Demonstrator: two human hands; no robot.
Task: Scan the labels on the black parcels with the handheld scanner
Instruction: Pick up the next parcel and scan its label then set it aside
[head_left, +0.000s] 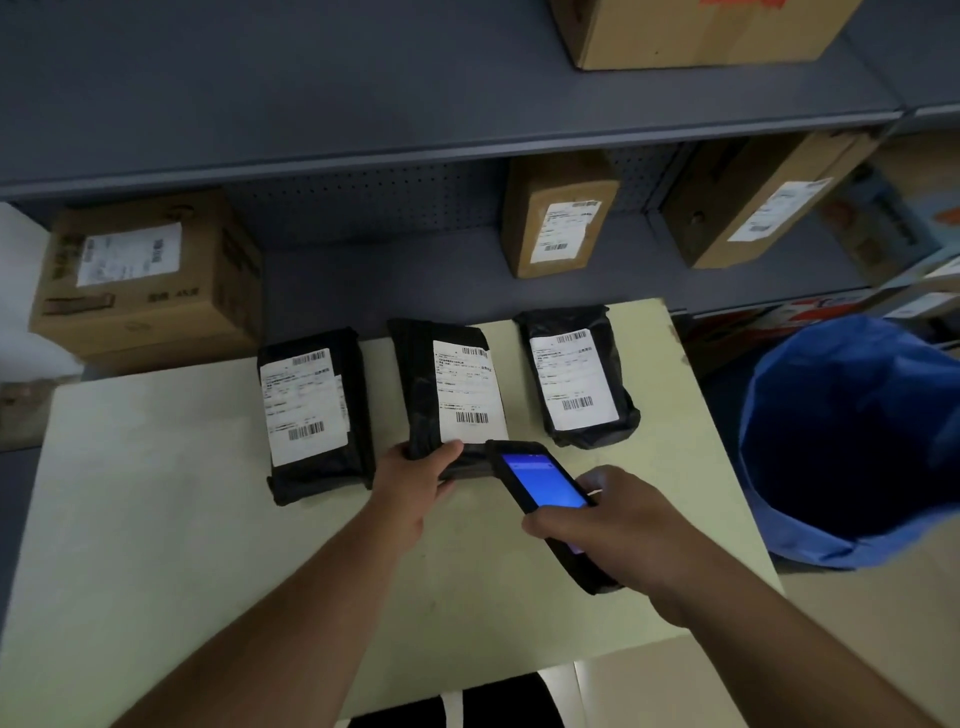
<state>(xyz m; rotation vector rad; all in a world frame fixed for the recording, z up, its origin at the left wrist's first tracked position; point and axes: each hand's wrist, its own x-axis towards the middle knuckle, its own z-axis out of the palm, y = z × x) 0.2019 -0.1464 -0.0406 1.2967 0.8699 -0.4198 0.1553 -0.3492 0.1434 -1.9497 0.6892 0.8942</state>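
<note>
Three black parcels with white barcode labels lie in a row on the pale table (156, 519): a left parcel (358, 415), a middle parcel (421, 384) and a right parcel (618, 374). My left hand (415, 483) grips the near edge of the middle parcel, thumb on the label's lower corner. My right hand (618, 525) holds the black handheld scanner (540, 480), its blue screen lit. The scanner's front end sits just at the near right corner of the middle parcel.
A blue bin (852, 441) with a dark inside stands right of the table. Grey shelves (415, 140) behind the table hold cardboard boxes (145, 280), (561, 213), (753, 197) with labels. Another box (691, 31) sits on the upper shelf.
</note>
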